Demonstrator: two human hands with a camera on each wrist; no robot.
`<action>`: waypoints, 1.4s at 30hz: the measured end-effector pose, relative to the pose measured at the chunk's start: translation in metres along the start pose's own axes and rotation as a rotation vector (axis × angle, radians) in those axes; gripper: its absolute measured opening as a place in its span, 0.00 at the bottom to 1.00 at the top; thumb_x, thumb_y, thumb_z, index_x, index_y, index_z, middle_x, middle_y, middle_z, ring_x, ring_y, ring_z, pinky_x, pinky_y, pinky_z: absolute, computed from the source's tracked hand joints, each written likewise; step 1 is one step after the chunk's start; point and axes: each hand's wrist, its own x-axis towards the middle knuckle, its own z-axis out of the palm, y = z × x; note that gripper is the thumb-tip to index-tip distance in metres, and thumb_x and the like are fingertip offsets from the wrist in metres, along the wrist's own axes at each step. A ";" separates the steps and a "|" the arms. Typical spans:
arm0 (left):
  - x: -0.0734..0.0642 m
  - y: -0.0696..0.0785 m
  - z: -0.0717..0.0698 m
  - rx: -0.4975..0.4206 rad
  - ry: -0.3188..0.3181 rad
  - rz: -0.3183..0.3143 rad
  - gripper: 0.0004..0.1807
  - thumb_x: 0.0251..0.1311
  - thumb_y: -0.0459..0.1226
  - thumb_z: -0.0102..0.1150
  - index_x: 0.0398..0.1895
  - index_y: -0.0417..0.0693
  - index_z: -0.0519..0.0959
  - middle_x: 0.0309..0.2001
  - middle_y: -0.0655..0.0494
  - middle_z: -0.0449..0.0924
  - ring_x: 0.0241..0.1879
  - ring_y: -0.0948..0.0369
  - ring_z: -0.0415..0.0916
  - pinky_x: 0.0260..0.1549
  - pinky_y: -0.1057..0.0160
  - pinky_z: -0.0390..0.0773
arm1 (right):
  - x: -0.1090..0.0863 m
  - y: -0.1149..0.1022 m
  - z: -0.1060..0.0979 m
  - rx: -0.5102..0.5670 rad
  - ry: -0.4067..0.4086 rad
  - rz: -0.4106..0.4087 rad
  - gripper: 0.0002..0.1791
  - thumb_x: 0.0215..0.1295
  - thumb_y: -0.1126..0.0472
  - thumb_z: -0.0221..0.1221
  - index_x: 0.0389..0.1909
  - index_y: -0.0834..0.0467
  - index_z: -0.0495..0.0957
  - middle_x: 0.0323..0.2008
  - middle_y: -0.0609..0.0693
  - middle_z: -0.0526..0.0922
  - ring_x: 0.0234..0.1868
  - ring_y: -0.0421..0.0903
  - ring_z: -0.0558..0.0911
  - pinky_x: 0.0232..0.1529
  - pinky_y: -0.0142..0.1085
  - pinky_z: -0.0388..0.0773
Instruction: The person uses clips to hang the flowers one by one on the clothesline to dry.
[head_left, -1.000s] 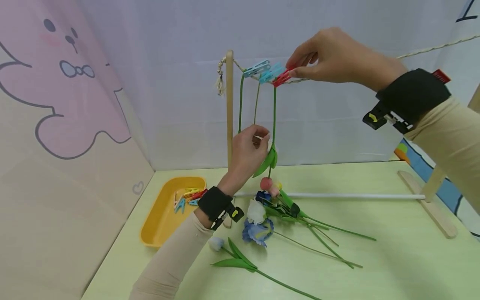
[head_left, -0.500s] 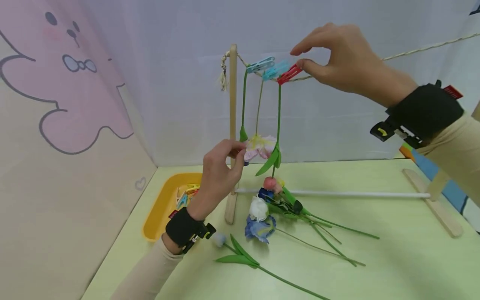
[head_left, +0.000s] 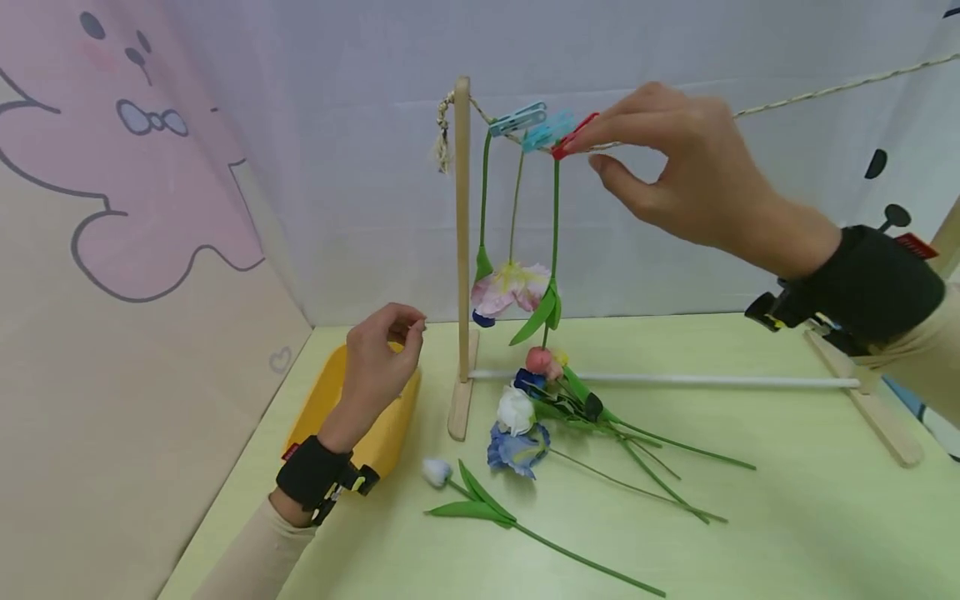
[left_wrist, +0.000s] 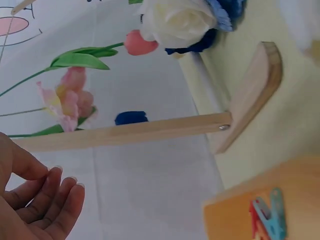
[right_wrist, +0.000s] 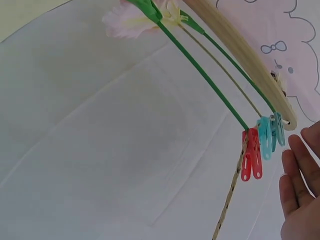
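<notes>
My right hand (head_left: 690,167) is beside the red clothespin (head_left: 576,136); in the right wrist view its fingers stand apart from the clips, holding nothing. That clothespin grips a green stem on the rope (head_left: 847,84), with a coral tulip (head_left: 538,360) hanging head down. To its left, two blue clothespins (right_wrist: 265,138) hold a pink flower (head_left: 512,289) and a dark blue flower (head_left: 483,318), mostly hidden behind the pink one. My left hand (head_left: 378,362) hovers over the yellow tray (head_left: 401,425), fingers loosely curled around nothing. Several clothespins (left_wrist: 270,215) lie in the tray.
A wooden post (head_left: 462,233) on a flat foot (head_left: 461,412) carries the rope's left end. A white bar (head_left: 675,380) runs low across the table. White rose (head_left: 516,410), blue flower (head_left: 517,450) and pale tulip (head_left: 437,472) lie in front with several stems.
My left hand has moved from the hanging flowers down and left to above the tray. My right hand has let go of the red clothespin, which stays on the rope.
</notes>
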 end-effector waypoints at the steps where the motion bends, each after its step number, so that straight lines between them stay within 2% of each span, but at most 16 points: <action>1: -0.005 -0.006 -0.001 0.006 -0.012 -0.021 0.02 0.61 0.30 0.62 0.35 0.38 0.82 0.29 0.52 0.82 0.25 0.61 0.79 0.27 0.59 0.83 | -0.003 -0.002 0.001 0.007 -0.004 -0.007 0.12 0.59 0.70 0.59 0.42 0.65 0.86 0.38 0.58 0.87 0.42 0.54 0.80 0.34 0.46 0.75; 6: -0.025 -0.034 -0.004 0.051 -0.054 -0.129 0.03 0.61 0.30 0.62 0.34 0.38 0.82 0.27 0.51 0.83 0.24 0.58 0.79 0.25 0.58 0.81 | -0.021 -0.014 0.004 0.058 -0.008 -0.018 0.12 0.58 0.71 0.59 0.41 0.65 0.86 0.38 0.59 0.87 0.42 0.53 0.80 0.30 0.42 0.73; 10: -0.039 -0.054 -0.008 0.098 -0.064 -0.177 0.02 0.60 0.30 0.63 0.33 0.38 0.83 0.25 0.50 0.83 0.22 0.57 0.78 0.21 0.58 0.78 | -0.035 -0.023 0.009 0.124 -0.002 0.000 0.12 0.55 0.73 0.60 0.40 0.65 0.87 0.37 0.58 0.87 0.41 0.51 0.80 0.28 0.38 0.70; 13: -0.048 -0.066 -0.014 0.137 -0.114 -0.186 0.02 0.59 0.29 0.62 0.32 0.38 0.83 0.25 0.49 0.83 0.21 0.57 0.76 0.19 0.59 0.76 | -0.045 -0.028 0.014 0.161 -0.012 0.013 0.13 0.53 0.74 0.61 0.40 0.64 0.87 0.37 0.57 0.87 0.40 0.49 0.79 0.28 0.36 0.69; 16: -0.055 -0.074 -0.019 0.165 -0.193 -0.208 0.02 0.59 0.29 0.61 0.31 0.38 0.83 0.26 0.49 0.82 0.20 0.57 0.74 0.19 0.60 0.74 | -0.055 -0.031 0.018 0.175 -0.037 0.036 0.13 0.53 0.74 0.62 0.40 0.63 0.87 0.37 0.56 0.87 0.41 0.48 0.80 0.30 0.35 0.72; 19: -0.057 -0.081 -0.021 0.196 -0.282 -0.235 0.02 0.58 0.29 0.61 0.32 0.38 0.82 0.27 0.49 0.82 0.21 0.57 0.73 0.20 0.61 0.74 | -0.065 -0.032 0.021 0.188 -0.054 0.078 0.14 0.53 0.74 0.62 0.40 0.62 0.87 0.38 0.54 0.87 0.42 0.47 0.79 0.31 0.35 0.72; 24: -0.053 -0.092 -0.018 0.254 -0.443 -0.237 0.06 0.52 0.26 0.64 0.35 0.34 0.83 0.31 0.44 0.84 0.27 0.53 0.78 0.26 0.56 0.81 | -0.076 -0.032 0.029 0.212 -0.058 0.111 0.15 0.52 0.74 0.62 0.41 0.60 0.87 0.38 0.52 0.87 0.41 0.46 0.79 0.30 0.35 0.72; 32: -0.050 -0.111 -0.011 0.293 -0.631 -0.288 0.14 0.48 0.28 0.67 0.40 0.33 0.85 0.38 0.41 0.85 0.33 0.51 0.79 0.34 0.52 0.83 | -0.088 -0.038 0.043 0.263 -0.067 0.129 0.15 0.52 0.74 0.62 0.40 0.59 0.87 0.37 0.51 0.87 0.42 0.46 0.80 0.34 0.41 0.77; 38: -0.054 -0.116 -0.014 0.326 -0.707 -0.238 0.08 0.45 0.27 0.68 0.32 0.34 0.85 0.30 0.44 0.85 0.29 0.52 0.77 0.31 0.55 0.81 | -0.097 -0.040 0.050 0.267 -0.082 0.148 0.16 0.53 0.74 0.62 0.41 0.57 0.87 0.37 0.50 0.87 0.42 0.45 0.80 0.33 0.41 0.78; 42: -0.059 -0.116 -0.018 0.317 -0.730 -0.264 0.06 0.46 0.27 0.69 0.29 0.35 0.84 0.29 0.46 0.84 0.30 0.52 0.79 0.34 0.53 0.82 | -0.104 -0.039 0.054 0.263 -0.093 0.150 0.16 0.53 0.73 0.63 0.41 0.56 0.87 0.37 0.48 0.87 0.41 0.44 0.80 0.29 0.39 0.78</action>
